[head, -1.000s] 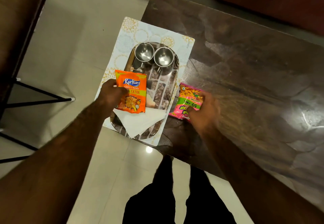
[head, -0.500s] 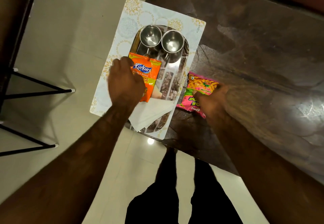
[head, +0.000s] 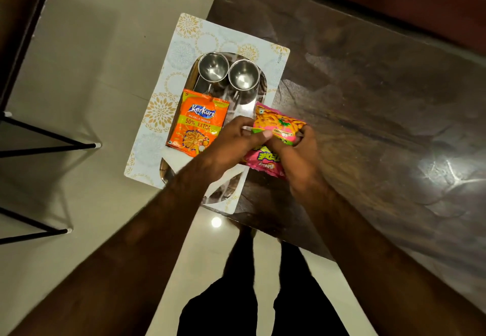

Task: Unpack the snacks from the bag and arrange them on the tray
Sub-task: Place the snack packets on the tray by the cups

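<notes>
The only view comes from a wide-angle camera worn on the person's head. It looks steeply down and slightly forward from above the near left corner of the bench (head: pixel 381 104). It sits close: both forearms (head: pixel 136 256) fill the lower frame. The left hand (head: pixel 231 141) and right hand (head: pixel 297 156) meet near mid-frame at the pink snack packet (head: pixel 278 125). The bench spreads to the right, floor (head: pixel 92 67) lies beyond its left edge, and the person's legs (head: pixel 231 309) show at the bottom.

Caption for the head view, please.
Left hand and right hand hold a pink packet at the tray edge; an orange packet lies on it near two cups.
</notes>
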Demonstrator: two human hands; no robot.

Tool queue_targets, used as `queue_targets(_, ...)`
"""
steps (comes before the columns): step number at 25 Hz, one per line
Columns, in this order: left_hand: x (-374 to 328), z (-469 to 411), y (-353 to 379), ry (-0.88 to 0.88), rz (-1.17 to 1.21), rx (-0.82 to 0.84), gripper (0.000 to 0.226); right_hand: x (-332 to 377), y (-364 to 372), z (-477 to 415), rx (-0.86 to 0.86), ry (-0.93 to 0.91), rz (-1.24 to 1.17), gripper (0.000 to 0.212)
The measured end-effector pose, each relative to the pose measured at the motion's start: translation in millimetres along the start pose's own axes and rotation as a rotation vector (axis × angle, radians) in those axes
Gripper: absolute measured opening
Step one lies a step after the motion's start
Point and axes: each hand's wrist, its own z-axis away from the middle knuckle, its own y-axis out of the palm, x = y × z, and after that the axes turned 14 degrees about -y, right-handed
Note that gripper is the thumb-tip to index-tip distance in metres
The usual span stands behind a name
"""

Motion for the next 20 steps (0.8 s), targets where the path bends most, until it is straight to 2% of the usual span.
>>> queue_targets(5,-1,-6,-40,0.000,0.037,-0.178,0.029,11,26,-3,0.161,0.107,-0.040,0.059)
queue_targets(8,10,-18,-58,0.022,-0.078,-0.335,0.032,8,44,-4,0.195,0.111,0.105,0.065)
queue_targets(12,17,-27,-67,0.079,-0.276,-0.413,0.030,1,50,-9,0.181,0.053,0.218,0.062)
queue_targets(14,21,-28,-74,0.116,-0.349,-0.556,0.036,-2,49,-12,0.151,0.034,0.284,0.067)
queue_targets(17,29,-26,-92,0.110,-0.406,-0.782,0.048,-6,46,-13,0.155,0.141,0.237,0.076)
queue_targets(18,30,-27,-100,0.058,-0.421,-0.805,0.052,-5,46,-13,0.175,0.178,0.203,0.078)
queue_targets(20,29,-33,-115,-0.072,-0.365,-0.703,0.058,-3,47,-12,0.220,0.234,0.166,0.077)
